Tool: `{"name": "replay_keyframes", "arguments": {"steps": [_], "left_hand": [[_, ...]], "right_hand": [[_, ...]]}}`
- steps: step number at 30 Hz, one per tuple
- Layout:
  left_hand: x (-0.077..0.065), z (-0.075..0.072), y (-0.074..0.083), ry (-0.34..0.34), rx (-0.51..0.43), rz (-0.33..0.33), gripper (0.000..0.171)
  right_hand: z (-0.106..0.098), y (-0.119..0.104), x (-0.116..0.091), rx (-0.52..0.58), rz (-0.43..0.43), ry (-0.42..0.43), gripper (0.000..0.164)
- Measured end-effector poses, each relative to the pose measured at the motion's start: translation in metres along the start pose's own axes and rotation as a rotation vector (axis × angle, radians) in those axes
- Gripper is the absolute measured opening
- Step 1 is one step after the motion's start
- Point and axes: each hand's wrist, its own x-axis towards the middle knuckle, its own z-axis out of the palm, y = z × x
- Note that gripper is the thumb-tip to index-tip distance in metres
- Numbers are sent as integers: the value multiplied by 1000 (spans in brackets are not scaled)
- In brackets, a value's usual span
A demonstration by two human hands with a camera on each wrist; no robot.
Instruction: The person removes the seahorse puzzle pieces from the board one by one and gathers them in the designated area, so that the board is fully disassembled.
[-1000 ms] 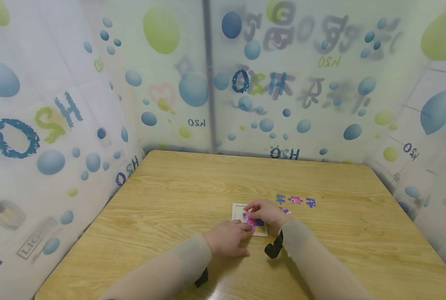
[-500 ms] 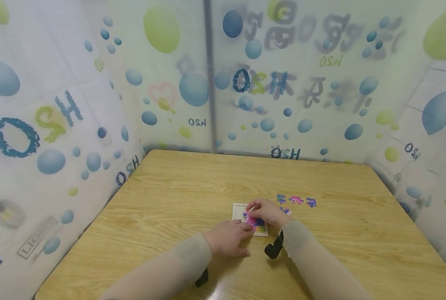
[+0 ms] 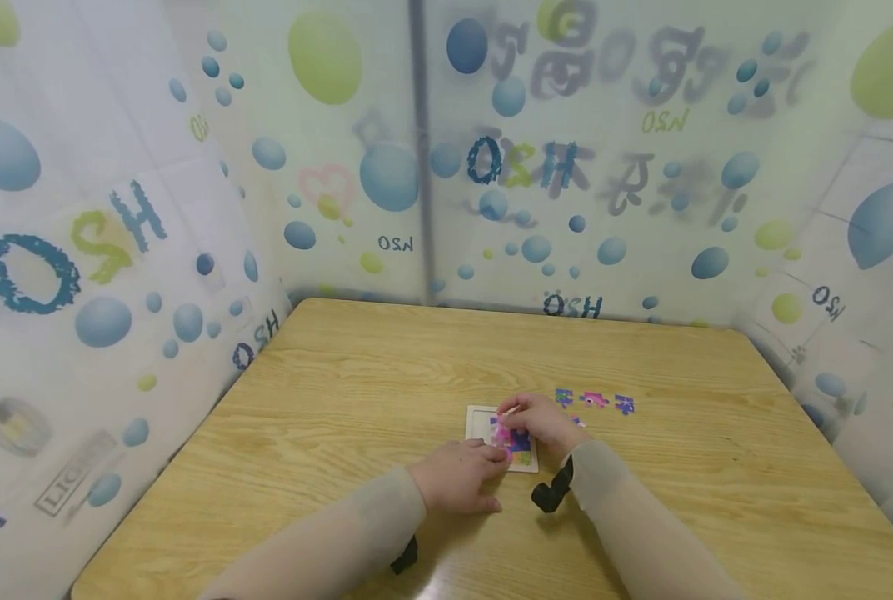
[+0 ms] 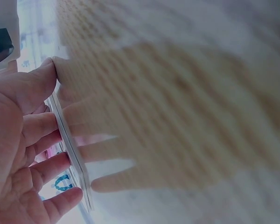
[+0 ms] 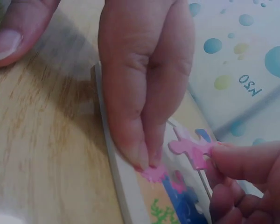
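Note:
My right hand pinches a pink jigsaw piece between thumb and finger. That piece is tilted above the puzzle tray, a small white-rimmed board. My left hand lies at the tray's near left side, fingers mostly straight. In the right wrist view, its fingertips press on a pink part of the assembled picture, which also shows blue, sand and green. In the left wrist view, the left fingers touch the tray along its edge, the thumb apart. My hands hide part of the picture.
Loose jigsaw pieces lie beyond the right hand: a blue-green one, a pink one and a blue one. Another is partly hidden by that hand. Patterned curtains surround the wooden table.
My right hand has shifted slightly right and away from me, and more of the pink area shows beneath its fingers. The left hand stays in place on the tray.

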Motion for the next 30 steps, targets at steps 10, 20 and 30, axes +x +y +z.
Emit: {"name": "replay_keyframes", "arguments": {"steps": [10, 20, 30], "left_hand": [[0, -1, 2, -3, -6, -11, 66], [1, -1, 2, -24, -29, -24, 67], [-1, -1, 1, -27, -36, -34, 67]], "right_hand": [[-7, -7, -5, 108, 38, 3, 18], [-34, -2, -11, 87, 8, 20, 28], [-59, 5, -19, 86, 36, 42, 30]]}}
